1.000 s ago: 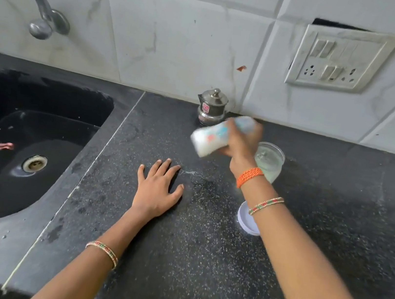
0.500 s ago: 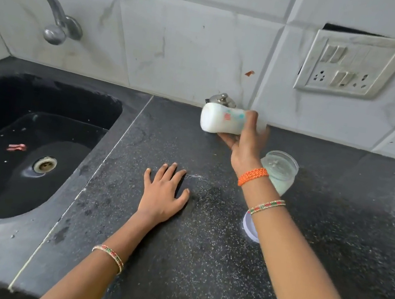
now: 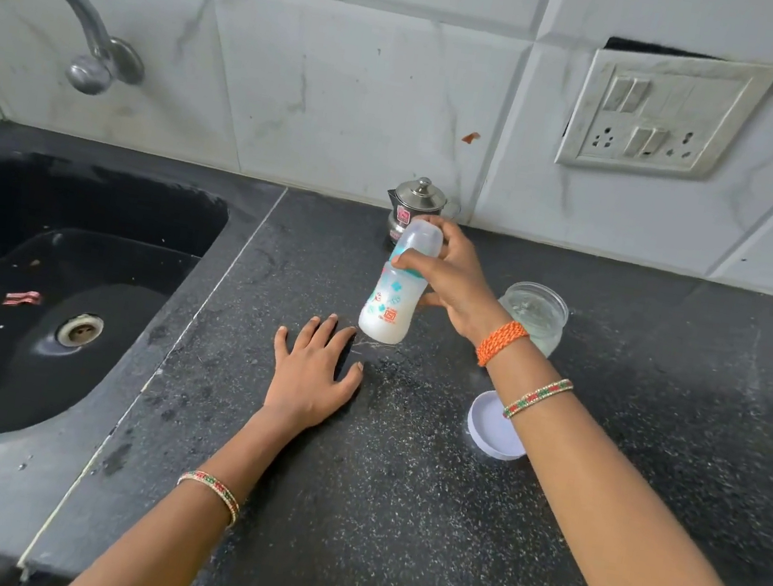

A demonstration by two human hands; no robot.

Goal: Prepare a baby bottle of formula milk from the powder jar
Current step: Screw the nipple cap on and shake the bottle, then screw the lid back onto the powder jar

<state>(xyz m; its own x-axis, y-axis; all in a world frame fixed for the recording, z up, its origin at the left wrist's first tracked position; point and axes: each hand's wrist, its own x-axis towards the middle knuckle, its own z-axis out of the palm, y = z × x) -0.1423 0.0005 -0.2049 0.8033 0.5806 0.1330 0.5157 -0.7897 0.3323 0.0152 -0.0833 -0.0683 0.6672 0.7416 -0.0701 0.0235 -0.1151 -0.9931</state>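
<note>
My right hand (image 3: 457, 278) grips a capped baby bottle (image 3: 393, 301) with white milk in its lower part. It holds the bottle near the neck, nearly upright and tilted a little, just above the black counter. My left hand (image 3: 311, 377) lies flat on the counter with fingers spread, just left of and below the bottle's base. The clear powder jar (image 3: 533, 320) stands open behind my right wrist, partly hidden by it. Its white lid (image 3: 487, 426) lies on the counter under my right forearm.
A small steel lidded pot (image 3: 414, 209) stands against the tiled wall behind the bottle. A black sink (image 3: 50, 282) with water and a steel tap (image 3: 85, 47) takes up the left. A switch and socket plate (image 3: 662, 113) hangs on the wall at right. White specks dot the black counter (image 3: 394, 494).
The bottle swung from lying sideways in the air, base pointing left, to nearly upright and lower, close above the counter. My left hand stayed flat in place.
</note>
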